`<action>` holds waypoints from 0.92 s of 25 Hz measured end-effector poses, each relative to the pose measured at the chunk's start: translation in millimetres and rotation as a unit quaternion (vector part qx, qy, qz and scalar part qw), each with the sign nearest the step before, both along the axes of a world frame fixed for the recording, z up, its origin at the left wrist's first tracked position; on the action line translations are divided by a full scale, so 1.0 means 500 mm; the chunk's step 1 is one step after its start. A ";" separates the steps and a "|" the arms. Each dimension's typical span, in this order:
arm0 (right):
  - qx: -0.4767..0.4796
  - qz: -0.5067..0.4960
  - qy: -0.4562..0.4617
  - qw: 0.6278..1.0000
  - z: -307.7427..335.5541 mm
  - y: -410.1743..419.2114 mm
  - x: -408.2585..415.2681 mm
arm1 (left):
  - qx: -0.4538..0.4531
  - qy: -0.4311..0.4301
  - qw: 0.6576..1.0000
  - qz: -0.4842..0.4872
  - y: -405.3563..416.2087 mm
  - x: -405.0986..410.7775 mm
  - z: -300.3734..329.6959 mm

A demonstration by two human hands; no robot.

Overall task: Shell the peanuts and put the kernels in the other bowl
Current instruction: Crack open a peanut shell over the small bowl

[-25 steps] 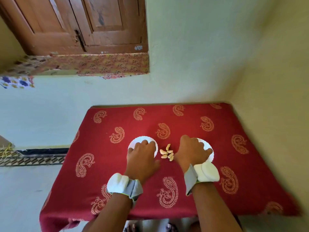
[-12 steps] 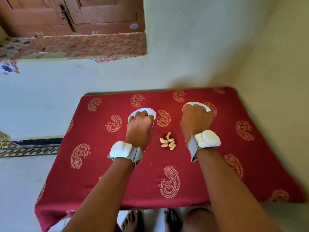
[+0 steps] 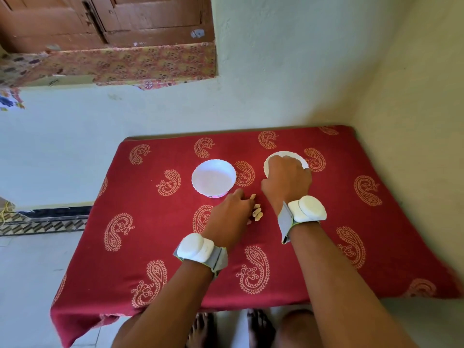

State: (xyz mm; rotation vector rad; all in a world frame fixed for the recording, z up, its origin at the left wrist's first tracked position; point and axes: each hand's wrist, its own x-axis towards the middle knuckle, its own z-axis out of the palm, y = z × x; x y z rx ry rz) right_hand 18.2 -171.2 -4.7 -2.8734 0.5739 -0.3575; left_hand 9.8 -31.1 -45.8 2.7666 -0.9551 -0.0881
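Counter (image 3: 150, 247) under a red paisley cloth, pushed into a wall corner; a wooden door sits upper left of the view. Person stands at the near edge, bare feet visible below it.

Two white bowls sit apart at mid counter. Left bowl (image 3: 214, 178) is uncovered, interior looks empty, likely the one meant for kernels, though which bowl is which is a guess. Right bowl (image 3: 276, 155) is mostly hidden under the right hand (image 3: 286, 180), only the far rim shows; contents not visible. Hand lies palm down across it, probably steadying or shifting it. Right fingers curl over the rim; grasping or just resting, cannot tell.

Left hand (image 3: 229, 214) is down on the cloth just near of the left bowl, over the small heap of peanuts (image 3: 257, 212), which lies between the two hands, near both bowls. Placement suits quick reach either way. Left fingers bent toward the heap, tips hidden; cannot tell if one is pinched.

White pods on grey straps on both wrists. Shelling looks not yet started.

No brand, label or readable writing anywhere.
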 end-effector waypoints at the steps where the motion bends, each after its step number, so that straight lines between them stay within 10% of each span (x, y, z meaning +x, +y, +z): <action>1: 0.003 0.004 -0.005 1.000 0.002 0.003 0.000 | 0.010 0.004 1.000 0.004 -0.004 0.000 -0.006; 10: 0.099 0.027 -0.058 0.993 0.017 0.017 0.022 | -0.183 -0.059 0.980 0.046 0.010 0.016 0.027; 18: 0.393 0.171 -0.219 0.877 -0.005 0.084 0.065 | -0.563 0.104 0.798 0.189 0.055 0.125 0.059; 23: 0.447 0.195 -0.199 0.850 -0.044 0.089 0.089 | -0.624 0.111 0.753 0.178 0.068 0.137 0.029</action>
